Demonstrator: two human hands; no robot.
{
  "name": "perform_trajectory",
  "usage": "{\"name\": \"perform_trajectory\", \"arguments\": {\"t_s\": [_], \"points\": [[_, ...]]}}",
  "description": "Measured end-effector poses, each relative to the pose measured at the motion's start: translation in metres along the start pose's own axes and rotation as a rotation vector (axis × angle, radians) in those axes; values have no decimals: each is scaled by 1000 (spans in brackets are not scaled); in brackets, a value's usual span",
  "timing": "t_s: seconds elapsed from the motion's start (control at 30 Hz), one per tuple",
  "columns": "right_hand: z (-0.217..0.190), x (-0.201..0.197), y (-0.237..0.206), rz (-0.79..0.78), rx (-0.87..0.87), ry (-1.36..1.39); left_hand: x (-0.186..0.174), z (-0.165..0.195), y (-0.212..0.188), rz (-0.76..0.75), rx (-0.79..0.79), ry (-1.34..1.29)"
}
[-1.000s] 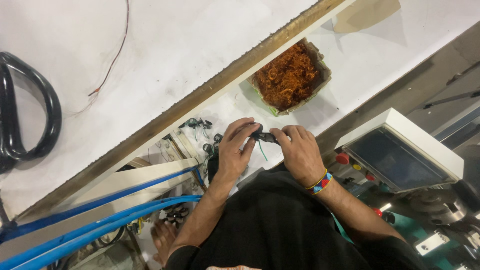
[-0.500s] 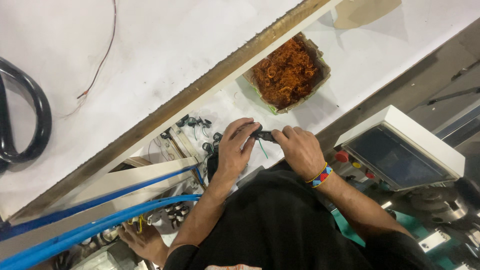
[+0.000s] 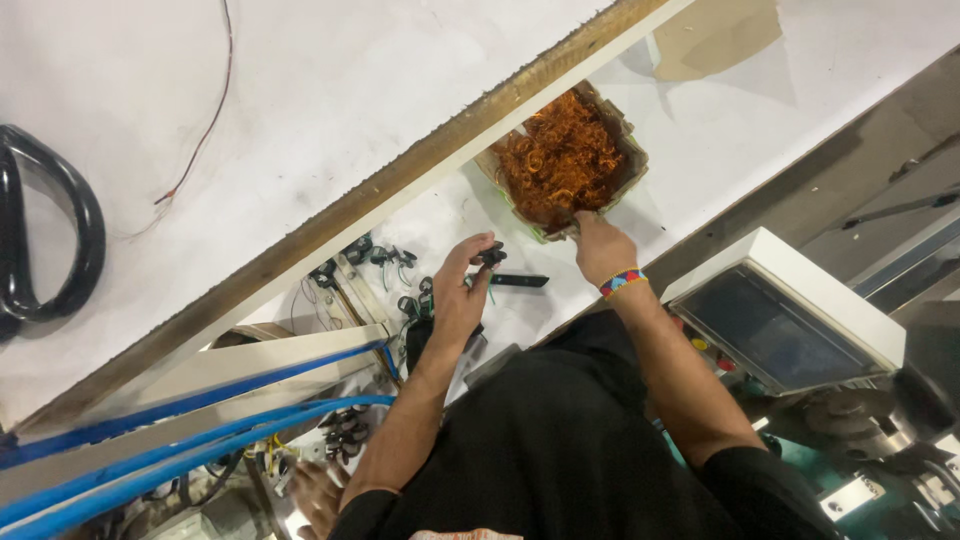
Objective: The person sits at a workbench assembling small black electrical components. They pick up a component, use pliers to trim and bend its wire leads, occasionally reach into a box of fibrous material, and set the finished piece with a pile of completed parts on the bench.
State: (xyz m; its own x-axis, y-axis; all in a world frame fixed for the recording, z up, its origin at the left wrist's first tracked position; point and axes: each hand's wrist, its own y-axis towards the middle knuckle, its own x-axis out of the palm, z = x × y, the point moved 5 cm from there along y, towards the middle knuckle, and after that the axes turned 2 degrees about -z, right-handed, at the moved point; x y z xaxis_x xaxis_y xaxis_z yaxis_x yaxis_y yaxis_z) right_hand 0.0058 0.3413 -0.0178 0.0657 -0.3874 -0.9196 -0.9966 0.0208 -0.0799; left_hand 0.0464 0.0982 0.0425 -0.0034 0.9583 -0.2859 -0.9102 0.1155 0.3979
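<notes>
Far out past my left hand (image 3: pixel 458 295), a thick black hose loop (image 3: pixel 45 235) lies on the white sheet, and a thin red wire (image 3: pixel 205 125) trails across it. Nearer, below my left forearm, blue tubes (image 3: pixel 180 440) run along a pale rail. Just beyond my left fingers, small dark ring-shaped parts (image 3: pixel 370 255) with thin leads sit scattered by the wooden edge strip (image 3: pixel 400 180).

My left hand is closed in a pinch on a small black part (image 3: pixel 492 256), held up over the white bench (image 3: pixel 700 150). A flat black tool (image 3: pixel 518 281) lies on the bench between my two hands, touching neither.

My right hand (image 3: pixel 600 250), with a beaded band at the wrist, reaches to the near rim of the cardboard tray (image 3: pixel 630 150). Its fingertips are at the edge of the heap, and I cannot tell whether they have closed on anything. The tray holds a tangled pile of small copper-coloured coils (image 3: pixel 560 160), heaped nearly level with its low walls.

I judge the risks to be these: the coils look snarled, so pulling one may drag several over the rim; the pinched part is small enough to slip from my fingers and get lost among the loose parts below.

To the right of my right arm stands a white-cased unit with a dark screen (image 3: pixel 780 330).
</notes>
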Motion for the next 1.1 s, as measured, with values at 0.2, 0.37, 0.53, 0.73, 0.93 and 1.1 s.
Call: {"name": "perform_trajectory", "arguments": {"t_s": [0.2,0.37,0.53,0.73,0.93,1.1], "points": [[-40,-11,-19,57,-243,252,8,-63,-5,119,-542,-952],[-106,-61,-54,198,-425,239,6,-83,-11,137,-505,-1091],[-142,-93,-62,166,-494,293,3,-73,-10,73,-388,-1370],[-145,-91,-61,36,-471,335,-2,-60,-14,13,-360,-1252],[-142,-86,-58,53,-516,325,2,-68,-19,21,-442,-1267],[-140,-87,-56,56,-507,239,7,-73,-20,-4,-433,-1283]]}}
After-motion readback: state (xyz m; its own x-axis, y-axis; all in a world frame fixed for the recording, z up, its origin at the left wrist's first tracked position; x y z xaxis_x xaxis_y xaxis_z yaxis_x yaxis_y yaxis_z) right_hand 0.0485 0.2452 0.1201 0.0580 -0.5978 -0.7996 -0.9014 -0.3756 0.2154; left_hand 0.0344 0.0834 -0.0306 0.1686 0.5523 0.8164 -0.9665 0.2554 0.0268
